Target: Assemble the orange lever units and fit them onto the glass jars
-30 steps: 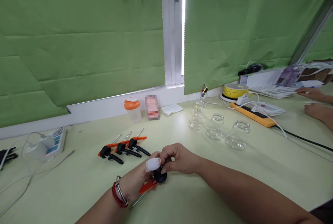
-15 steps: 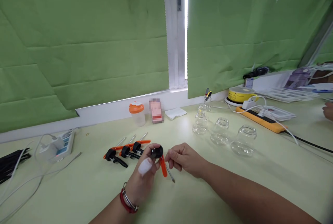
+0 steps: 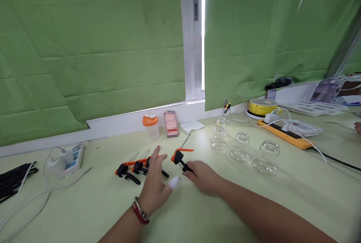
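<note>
My right hand [image 3: 201, 176] is closed on the black handle of a pump head [image 3: 178, 157], with a black round cap, an orange lever and a thin metal tube pointing away towards the window. My left hand [image 3: 156, 184] is open, its fingers stretched out and a white cover on the thumb. It hovers by a row of similar black-and-orange parts on the table and partly hides the rightmost one. In that row, the leftmost pump head [image 3: 123, 170] and the middle pump head [image 3: 138, 167] lie with their tubes towards the window.
Several clear glass jars stand to the right, among them a wide jar [image 3: 266, 157]. An orange-lidded cup [image 3: 151, 127] and a white tissue [image 3: 191, 126] are at the back. Power strips [image 3: 284, 134] with cables lie on both sides. Another person's hand [image 3: 358, 128] shows at the right edge.
My left hand has let go of the pump head, opened and moved left towards the row. My right hand now grips its handle, and the tube has swung round to point away from me.
</note>
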`<state>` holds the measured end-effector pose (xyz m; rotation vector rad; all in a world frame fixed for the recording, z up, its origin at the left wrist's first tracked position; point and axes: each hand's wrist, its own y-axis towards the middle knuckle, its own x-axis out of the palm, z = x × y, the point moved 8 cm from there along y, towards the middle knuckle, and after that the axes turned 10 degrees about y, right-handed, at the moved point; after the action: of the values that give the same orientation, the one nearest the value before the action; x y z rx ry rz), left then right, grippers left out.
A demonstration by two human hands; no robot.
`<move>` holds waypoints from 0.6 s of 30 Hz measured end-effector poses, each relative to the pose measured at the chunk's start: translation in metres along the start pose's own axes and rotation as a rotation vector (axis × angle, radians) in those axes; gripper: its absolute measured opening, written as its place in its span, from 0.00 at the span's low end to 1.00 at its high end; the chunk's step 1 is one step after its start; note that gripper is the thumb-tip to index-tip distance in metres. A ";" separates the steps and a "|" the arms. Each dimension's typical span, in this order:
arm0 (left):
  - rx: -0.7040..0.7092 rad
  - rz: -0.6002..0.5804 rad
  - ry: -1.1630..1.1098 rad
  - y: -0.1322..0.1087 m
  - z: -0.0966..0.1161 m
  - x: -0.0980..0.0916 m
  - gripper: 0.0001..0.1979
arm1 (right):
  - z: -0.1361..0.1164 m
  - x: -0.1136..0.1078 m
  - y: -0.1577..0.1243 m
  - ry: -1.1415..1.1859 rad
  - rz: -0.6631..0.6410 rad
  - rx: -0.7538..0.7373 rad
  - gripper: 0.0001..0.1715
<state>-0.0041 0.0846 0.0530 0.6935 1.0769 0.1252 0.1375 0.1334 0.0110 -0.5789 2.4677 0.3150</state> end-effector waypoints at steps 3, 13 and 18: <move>-0.159 0.170 0.220 0.011 -0.047 -0.021 0.23 | 0.011 -0.003 0.009 -0.335 0.006 0.040 0.13; -0.632 -0.054 0.600 -0.006 -0.184 -0.041 0.21 | 0.011 0.026 0.025 -0.555 0.008 -0.071 0.14; -0.614 -0.141 0.631 -0.010 -0.189 -0.032 0.25 | 0.013 0.033 0.031 -0.560 0.011 -0.112 0.14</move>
<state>-0.1810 0.1497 0.0173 0.0049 1.5829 0.5545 0.1048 0.1540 -0.0163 -0.4471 1.9226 0.5408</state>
